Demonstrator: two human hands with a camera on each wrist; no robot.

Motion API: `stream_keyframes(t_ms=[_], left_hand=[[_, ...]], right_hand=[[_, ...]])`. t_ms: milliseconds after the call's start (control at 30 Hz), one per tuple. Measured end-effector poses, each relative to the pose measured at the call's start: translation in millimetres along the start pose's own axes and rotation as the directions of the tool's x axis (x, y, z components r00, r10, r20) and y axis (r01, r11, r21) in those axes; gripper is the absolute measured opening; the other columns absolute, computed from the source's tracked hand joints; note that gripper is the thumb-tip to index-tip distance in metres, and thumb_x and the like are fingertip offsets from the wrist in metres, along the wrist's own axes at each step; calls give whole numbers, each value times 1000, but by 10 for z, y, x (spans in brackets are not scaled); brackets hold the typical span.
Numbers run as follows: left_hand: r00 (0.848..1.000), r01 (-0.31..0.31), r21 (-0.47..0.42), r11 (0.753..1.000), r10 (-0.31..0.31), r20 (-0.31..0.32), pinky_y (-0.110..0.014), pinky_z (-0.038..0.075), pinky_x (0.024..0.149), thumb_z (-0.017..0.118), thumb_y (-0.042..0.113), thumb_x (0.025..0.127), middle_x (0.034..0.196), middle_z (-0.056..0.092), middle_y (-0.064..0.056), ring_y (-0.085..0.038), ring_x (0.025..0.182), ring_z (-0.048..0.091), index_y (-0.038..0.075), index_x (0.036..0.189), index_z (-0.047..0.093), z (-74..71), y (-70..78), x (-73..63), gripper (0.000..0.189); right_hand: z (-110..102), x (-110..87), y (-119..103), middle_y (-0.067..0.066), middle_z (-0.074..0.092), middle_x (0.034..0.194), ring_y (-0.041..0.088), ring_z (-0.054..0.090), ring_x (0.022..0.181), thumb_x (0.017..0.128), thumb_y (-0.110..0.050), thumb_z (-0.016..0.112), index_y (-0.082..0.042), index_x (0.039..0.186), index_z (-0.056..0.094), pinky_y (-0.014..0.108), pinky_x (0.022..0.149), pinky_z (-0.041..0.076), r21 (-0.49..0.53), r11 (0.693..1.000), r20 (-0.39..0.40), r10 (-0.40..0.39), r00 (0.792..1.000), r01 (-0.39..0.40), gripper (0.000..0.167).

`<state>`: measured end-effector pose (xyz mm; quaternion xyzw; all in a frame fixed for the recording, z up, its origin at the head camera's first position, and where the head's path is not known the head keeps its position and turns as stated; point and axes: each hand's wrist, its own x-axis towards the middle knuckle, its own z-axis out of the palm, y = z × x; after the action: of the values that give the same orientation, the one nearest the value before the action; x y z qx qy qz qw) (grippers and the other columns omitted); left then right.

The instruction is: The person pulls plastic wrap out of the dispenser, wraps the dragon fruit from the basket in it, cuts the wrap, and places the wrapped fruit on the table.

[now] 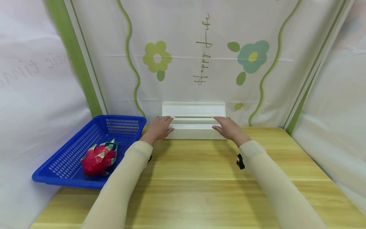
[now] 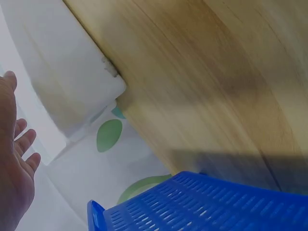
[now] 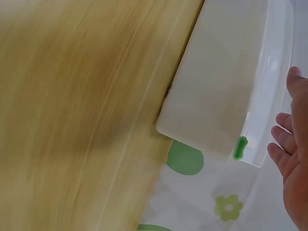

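Note:
A long white lidded box [image 1: 195, 133] stands at the back of the wooden table, its lid [image 1: 193, 109] raised against the curtain. My left hand [image 1: 158, 128] is at the box's left end, thumb and fingers spread apart. At the right end, my right hand [image 1: 229, 128] mirrors it, with nothing held. In the right wrist view a small green piece [image 3: 240, 147] shows at that end of the box, and the right fingers [image 3: 284, 137] are extended beside it. Whether either hand touches the box, I cannot tell.
A blue plastic basket [image 1: 68, 182] sits on the left of the table, holding a red dragon fruit [image 1: 95, 160]. The basket's rim is close to my left forearm. A flowered white curtain [image 1: 177, 57] hangs behind and at both sides. Bare wooden tabletop [image 1: 194, 190] lies between my arms.

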<state>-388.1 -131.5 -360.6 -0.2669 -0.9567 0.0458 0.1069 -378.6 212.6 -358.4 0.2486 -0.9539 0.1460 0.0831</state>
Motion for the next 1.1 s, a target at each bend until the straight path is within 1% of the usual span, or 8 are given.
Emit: stream_keyframes(t_ms=[233, 367, 400, 500, 633, 833, 1000, 1100], left_hand=[[1000, -22, -13, 1000, 22, -22, -44, 35, 107, 51, 27, 102, 141, 46, -19, -33, 130, 44, 0, 142, 43, 113, 11, 48, 48], [999, -38, -16, 999, 38, -24, -43, 37, 106, 49, 22, 103, 138, 50, -19, -34, 126, 48, -1, 139, 45, 146, 23, 79, 42], [999, -42, -13, 999, 42, -25, -43, 38, 105, 49, 20, 103, 137, 51, -19, -34, 125, 49, -1, 138, 45, 151, 26, 83, 41], [998, -56, 6, 998, 57, -30, -42, 40, 103, 49, 17, 103, 133, 53, -18, -33, 122, 52, -1, 136, 46, 163, 35, 99, 38], [998, -63, 39, 997, 64, -24, -40, 44, 98, 49, 16, 103, 127, 56, -16, -30, 115, 55, -1, 133, 49, 181, 44, 113, 35], [998, -53, 22, 998, 54, -36, -39, 49, 91, 49, 12, 102, 117, 60, -16, -29, 107, 58, -1, 125, 54, 224, 42, 120, 26], [998, -45, 12, 999, 46, -53, -39, 50, 86, 50, 8, 101, 111, 60, -16, -29, 102, 58, -1, 118, 56, 246, 24, 122, 20], [997, -42, 2, 999, 42, -63, -38, 51, 84, 51, 7, 101, 109, 60, -15, -29, 101, 59, -1, 117, 57, 250, 13, 126, 20]], right_hand=[[114, 56, -14, 23, 42, 145, 39, 37, 135, 102, -23, 52, 4, 143, 40, 50, 109, 30, 18, 998, 40, 55, 998, -56, 50], [165, 78, -37, 22, 47, 141, 39, 41, 132, 102, -18, 51, 4, 141, 44, 50, 108, 32, 20, 999, 42, 46, 998, -47, 45], [171, 84, -46, 22, 50, 138, 39, 44, 129, 102, -17, 52, 5, 139, 46, 50, 106, 34, 20, 999, 38, 35, 999, -36, 43], [187, 99, -67, 19, 63, 117, 37, 57, 112, 101, -12, 53, 4, 123, 57, 49, 95, 44, 4, 1000, 25, -6, 1000, 6, 28], [214, 125, -75, 10, 64, 93, 30, 61, 93, 100, -11, 54, -2, 105, 61, 45, 82, 48, -16, 1000, 16, -14, 1000, 14, 12], [252, 141, -42, 15, 66, 104, 32, 61, 100, 100, -11, 54, 2, 110, 64, 47, 87, 48, 3, 1000, 30, 30, 999, -30, 19], [275, 153, -4, 13, 65, 91, 29, 60, 86, 100, -8, 53, 1, 99, 65, 44, 78, 48, 2, 1000, 15, 24, 1000, -24, 15], [283, 157, 15, 13, 67, 94, 28, 62, 89, 100, -7, 53, 1, 101, 67, 45, 81, 49, -6, 1000, -8, 15, 1000, -15, 16]])
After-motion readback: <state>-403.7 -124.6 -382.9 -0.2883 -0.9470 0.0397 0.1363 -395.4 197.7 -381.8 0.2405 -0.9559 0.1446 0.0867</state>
